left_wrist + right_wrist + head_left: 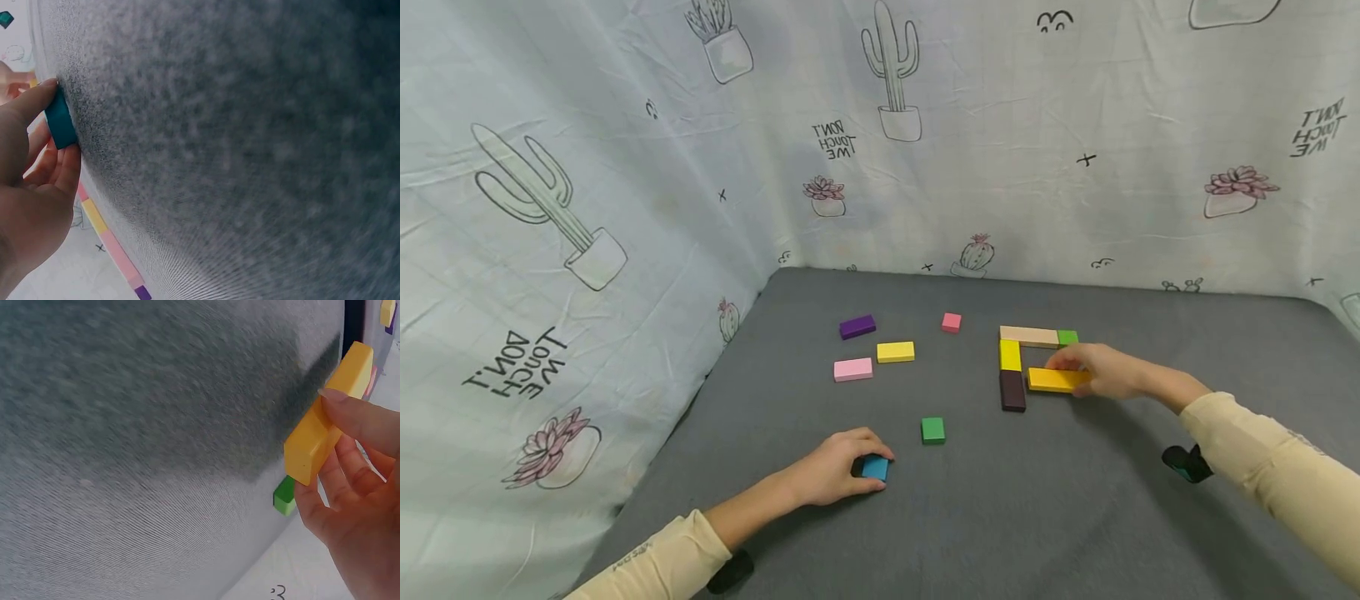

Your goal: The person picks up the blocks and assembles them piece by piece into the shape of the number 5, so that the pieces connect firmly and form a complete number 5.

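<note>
My left hand (831, 468) pinches a small blue block (876, 468) between thumb and fingers at the lower middle of the grey surface; the left wrist view shows the same block (60, 120) held at its ends. My right hand (1105, 372) grips a long orange-yellow block (1054, 380), also plain in the right wrist view (328, 415). Left of that block stand a yellow block (1010, 356) and a dark brown block (1012, 392) in a column. A beige block (1028, 337) and a light green block (1067, 337) form a row above it.
Purple (857, 327), yellow (896, 352) and pink (853, 369) blocks lie apart at the left. A small coral block (951, 322) is farther back, and a green block (933, 431) sits right of my left hand. Patterned cloth (1037, 183) rises behind the grey surface (970, 517).
</note>
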`<state>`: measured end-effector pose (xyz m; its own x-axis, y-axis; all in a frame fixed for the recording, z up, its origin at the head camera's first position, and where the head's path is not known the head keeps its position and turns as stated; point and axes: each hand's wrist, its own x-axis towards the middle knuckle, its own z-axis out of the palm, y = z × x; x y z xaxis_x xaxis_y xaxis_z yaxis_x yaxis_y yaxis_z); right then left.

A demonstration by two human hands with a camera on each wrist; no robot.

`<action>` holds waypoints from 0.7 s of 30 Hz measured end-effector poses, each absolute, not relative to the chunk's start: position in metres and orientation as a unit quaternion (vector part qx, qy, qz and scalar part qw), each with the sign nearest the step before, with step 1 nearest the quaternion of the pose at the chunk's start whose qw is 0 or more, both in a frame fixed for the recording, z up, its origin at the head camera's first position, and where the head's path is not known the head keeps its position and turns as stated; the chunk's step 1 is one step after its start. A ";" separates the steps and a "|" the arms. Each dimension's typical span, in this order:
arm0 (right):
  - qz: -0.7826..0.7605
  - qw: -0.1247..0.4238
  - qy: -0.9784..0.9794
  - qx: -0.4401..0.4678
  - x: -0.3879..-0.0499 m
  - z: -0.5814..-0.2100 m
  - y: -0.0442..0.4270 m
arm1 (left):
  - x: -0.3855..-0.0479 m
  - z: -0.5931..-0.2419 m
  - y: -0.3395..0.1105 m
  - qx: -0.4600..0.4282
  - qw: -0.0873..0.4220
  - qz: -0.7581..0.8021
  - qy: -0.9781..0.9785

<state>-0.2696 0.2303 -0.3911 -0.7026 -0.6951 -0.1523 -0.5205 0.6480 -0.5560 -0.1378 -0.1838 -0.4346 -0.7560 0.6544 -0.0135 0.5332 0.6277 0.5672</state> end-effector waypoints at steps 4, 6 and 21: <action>-0.242 0.183 0.885 -0.352 -0.265 -0.395 0.232 | -0.139 -0.435 -0.184 0.326 0.117 0.273 0.897; -0.241 0.182 0.884 -0.357 -0.263 -0.397 0.233 | -0.139 -0.435 -0.184 0.324 0.118 0.272 0.898; -0.249 0.176 0.877 -0.370 -0.255 -0.406 0.233 | -0.139 -0.437 -0.184 0.323 0.118 0.272 0.899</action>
